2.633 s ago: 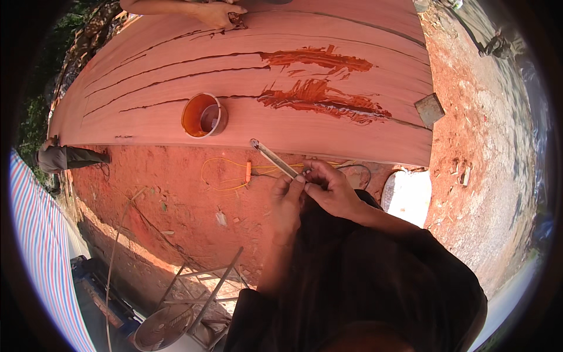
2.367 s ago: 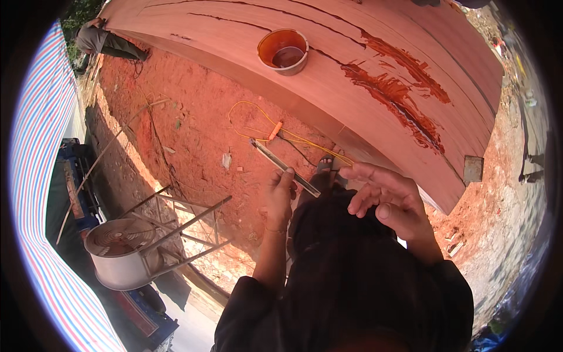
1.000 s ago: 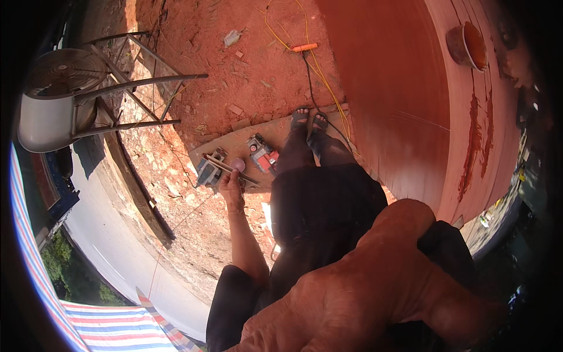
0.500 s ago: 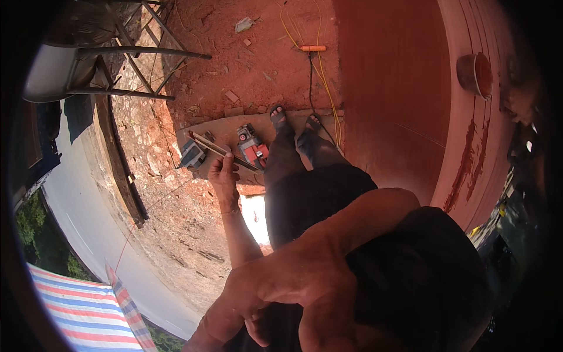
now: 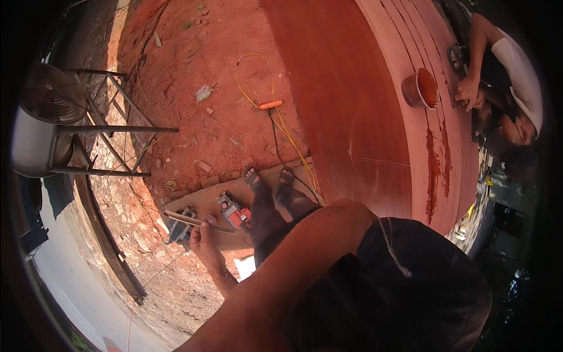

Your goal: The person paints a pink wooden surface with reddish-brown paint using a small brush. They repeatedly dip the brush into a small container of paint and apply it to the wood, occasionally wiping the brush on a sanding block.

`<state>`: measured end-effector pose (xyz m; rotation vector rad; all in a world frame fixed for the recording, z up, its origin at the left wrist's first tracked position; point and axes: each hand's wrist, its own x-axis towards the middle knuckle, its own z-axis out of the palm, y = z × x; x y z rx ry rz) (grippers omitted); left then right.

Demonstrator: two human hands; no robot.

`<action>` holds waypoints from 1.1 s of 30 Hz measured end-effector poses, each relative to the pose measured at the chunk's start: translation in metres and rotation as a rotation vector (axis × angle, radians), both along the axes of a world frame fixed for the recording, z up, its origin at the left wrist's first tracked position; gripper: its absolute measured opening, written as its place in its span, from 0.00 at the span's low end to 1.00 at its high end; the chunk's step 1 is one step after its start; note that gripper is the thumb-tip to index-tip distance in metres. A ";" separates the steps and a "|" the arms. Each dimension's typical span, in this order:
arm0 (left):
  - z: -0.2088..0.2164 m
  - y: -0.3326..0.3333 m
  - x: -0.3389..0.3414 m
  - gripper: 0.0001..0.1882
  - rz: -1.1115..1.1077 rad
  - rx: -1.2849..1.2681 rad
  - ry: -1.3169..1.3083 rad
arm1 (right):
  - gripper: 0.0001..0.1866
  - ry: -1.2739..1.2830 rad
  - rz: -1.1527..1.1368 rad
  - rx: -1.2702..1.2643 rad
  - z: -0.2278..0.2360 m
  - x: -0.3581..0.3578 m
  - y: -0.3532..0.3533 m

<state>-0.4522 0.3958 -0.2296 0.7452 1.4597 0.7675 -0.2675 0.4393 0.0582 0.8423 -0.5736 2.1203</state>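
Observation:
My left hand (image 5: 204,243) is closed round a long, thin stick-like tool (image 5: 183,217), pale brown toward one end and dark toward the other. What kind of tool it is I cannot make out. Beyond it on the ground lie a grey power tool (image 5: 189,212), partly covered by the stick, and a red and grey power tool (image 5: 234,211) near my feet. My right arm (image 5: 311,252) crosses in front of my body and runs off the lower edge. Its hand is out of the picture.
Right of my feet stretches a large red-brown painted surface (image 5: 346,111). A bucket of red-orange liquid (image 5: 411,91) stands on its paler part, beside red drips. A crouching person's hands (image 5: 469,92) are near it. A yellow cord (image 5: 272,82) crosses the red ground; a metal-legged stand (image 5: 117,128) is left.
The view has swung, bringing the other person into sight at the right. My right hand, seen close up before, has left the picture. My left hand still holds the stick-like tool.

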 end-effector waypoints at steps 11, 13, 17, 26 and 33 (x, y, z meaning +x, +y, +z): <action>0.026 0.060 0.047 0.11 -0.252 -0.069 0.077 | 0.46 -0.419 -0.702 0.102 0.048 0.070 -0.012; 0.047 0.067 0.064 0.12 -0.333 0.015 -0.024 | 0.23 -0.281 -0.933 0.059 0.048 0.041 -0.010; 0.096 0.036 0.095 0.12 0.072 0.028 -0.357 | 0.35 -0.973 -0.969 -0.166 -0.004 0.053 -0.048; 0.108 0.048 0.164 0.06 -0.548 0.134 -0.348 | 0.22 -2.046 -1.507 -0.506 -0.136 0.108 -0.140; 0.134 0.005 0.251 0.11 -0.900 0.013 -0.481 | 0.13 -1.598 -1.396 -0.931 -0.149 0.145 -0.181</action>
